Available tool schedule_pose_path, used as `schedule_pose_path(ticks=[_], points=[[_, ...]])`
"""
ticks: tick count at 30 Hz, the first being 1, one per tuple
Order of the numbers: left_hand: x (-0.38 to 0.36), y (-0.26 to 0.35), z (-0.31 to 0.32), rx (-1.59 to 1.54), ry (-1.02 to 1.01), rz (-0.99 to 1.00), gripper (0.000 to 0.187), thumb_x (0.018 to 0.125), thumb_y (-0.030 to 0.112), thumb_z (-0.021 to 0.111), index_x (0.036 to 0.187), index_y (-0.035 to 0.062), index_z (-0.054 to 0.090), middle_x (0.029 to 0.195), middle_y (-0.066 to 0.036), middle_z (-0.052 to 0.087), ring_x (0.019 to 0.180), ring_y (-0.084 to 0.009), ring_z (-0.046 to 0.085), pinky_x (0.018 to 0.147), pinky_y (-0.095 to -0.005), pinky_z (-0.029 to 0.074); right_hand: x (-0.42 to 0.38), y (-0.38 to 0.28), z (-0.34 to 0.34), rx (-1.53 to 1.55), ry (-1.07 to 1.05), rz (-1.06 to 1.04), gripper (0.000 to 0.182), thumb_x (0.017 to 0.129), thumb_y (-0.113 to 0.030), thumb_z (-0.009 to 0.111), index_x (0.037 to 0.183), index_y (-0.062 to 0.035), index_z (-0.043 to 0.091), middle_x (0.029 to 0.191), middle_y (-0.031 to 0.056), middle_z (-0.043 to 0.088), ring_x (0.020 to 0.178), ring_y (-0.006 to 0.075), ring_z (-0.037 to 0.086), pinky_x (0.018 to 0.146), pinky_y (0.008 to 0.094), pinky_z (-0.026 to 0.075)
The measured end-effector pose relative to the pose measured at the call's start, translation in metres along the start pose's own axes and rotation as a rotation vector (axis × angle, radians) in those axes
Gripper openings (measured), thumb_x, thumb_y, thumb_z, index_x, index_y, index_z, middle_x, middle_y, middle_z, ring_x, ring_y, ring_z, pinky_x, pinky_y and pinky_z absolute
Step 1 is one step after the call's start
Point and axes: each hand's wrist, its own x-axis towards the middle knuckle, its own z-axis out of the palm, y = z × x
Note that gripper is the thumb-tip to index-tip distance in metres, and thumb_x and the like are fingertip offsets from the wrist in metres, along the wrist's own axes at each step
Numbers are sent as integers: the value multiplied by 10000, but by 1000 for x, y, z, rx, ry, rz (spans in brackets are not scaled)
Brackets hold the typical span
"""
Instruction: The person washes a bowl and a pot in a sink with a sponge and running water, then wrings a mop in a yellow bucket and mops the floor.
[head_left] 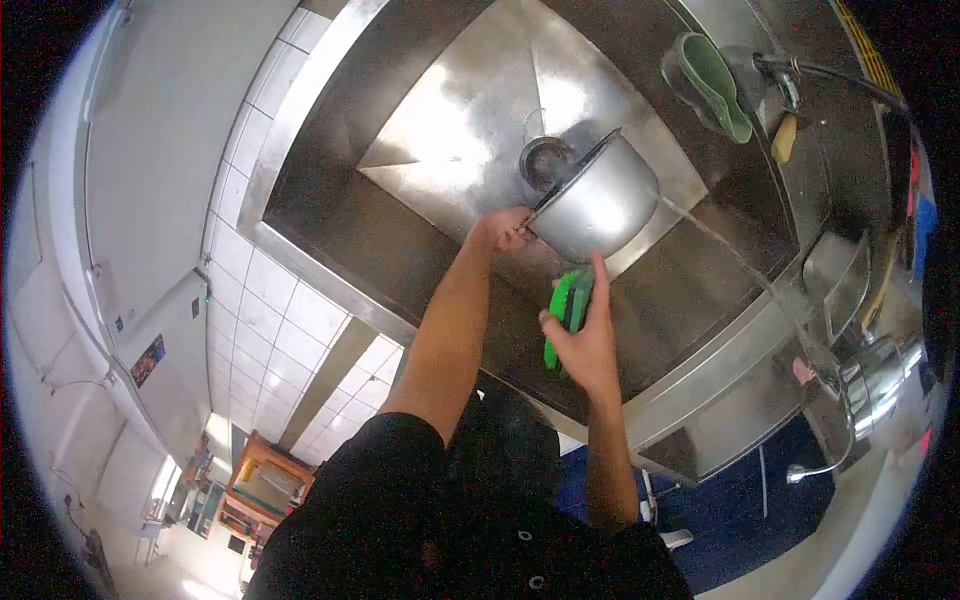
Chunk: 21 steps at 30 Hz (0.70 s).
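1. Evidently, the pot (605,205) is tipped on its side over the sink (430,115) and steadied at its edge by the closed fingers of the left hand (508,230); whether a handle is grasped cannot be told.
2. The green brush (555,325) is clasped in the half-curled right hand (588,345), just beside the pot, presumably for firm control.
3. Counted: one pot, one brush, one sink, two hands.

So the wall on the left is white tile (250,310), with a pale door (150,130) beside it. Down in the lower left there's a wooden shelf unit (265,490), bright light (218,430) coming in nearby, plus a deep blue floor (760,500) lower right.
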Motion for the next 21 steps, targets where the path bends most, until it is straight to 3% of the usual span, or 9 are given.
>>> schedule_pose_path(ticks=[3,5,8,10,15,17,18,20,21], points=[[3,16,-12,-216,-357,-238,479,903,346,412,1184,-36,480,495,16,429,331,-52,344,259,-173,297,-15,-4,5,-72,-33,65,909,712,-76,683,1440,-127,142,1141,204,541,1007,326,567,895,404,437],[-1,19,-10,-338,-528,-332,459,924,328,409,1122,-76,501,501,21,412,352,-70,366,271,-188,303,-24,6,6,-104,-44,38,918,703,-61,690,1440,-151,150,1171,214,525,1041,335,550,911,406,427],[-1,17,-10,-548,-662,-519,542,908,326,414,1244,-99,409,577,-33,480,360,-77,367,273,-190,301,-33,12,5,-74,-73,114,920,698,-53,695,1438,-167,159,1181,214,519,1059,335,540,921,404,420],[-19,11,19,-242,-431,-101,561,881,311,457,1260,-95,376,669,-83,529,379,-80,390,290,-200,329,-36,15,3,-67,-85,166,918,698,-55,697,1436,-173,164,1178,213,521,1057,332,542,923,402,418],[-34,33,75,296,271,118,477,830,132,541,1253,-11,374,883,-136,584,473,-101,487,356,-236,416,-45,30,-4,-112,-63,156,890,720,-94,695,1431,-164,165,1167,219,528,1027,342,560,915,404,426],[-35,32,96,310,472,550,438,807,58,558,1219,40,411,875,-119,591,500,-115,517,380,-255,441,-45,32,-6,-123,-42,158,877,731,-108,692,1429,-151,162,1161,222,532,1016,349,565,911,405,427],[-31,34,103,279,510,691,434,805,50,564,1216,84,428,884,-114,591,531,-134,541,389,-272,443,-44,35,-6,-126,-27,166,871,737,-115,691,1427,-144,161,1157,223,534,1012,354,567,909,406,428],[8,36,76,515,687,936,472,801,59,566,1245,81,409,908,-135,600,608,-213,588,483,-323,486,-43,47,-7,-132,14,149,863,745,-125,691,1425,-129,159,1140,220,541,998,352,572,903,404,432],[2,40,83,663,827,1100,491,799,56,558,1261,71,392,952,-166,608,728,-299,606,608,-378,496,-43,56,-7,-133,37,123,861,748,-128,691,1424,-123,158,1127,216,546,988,347,576,899,402,434]])
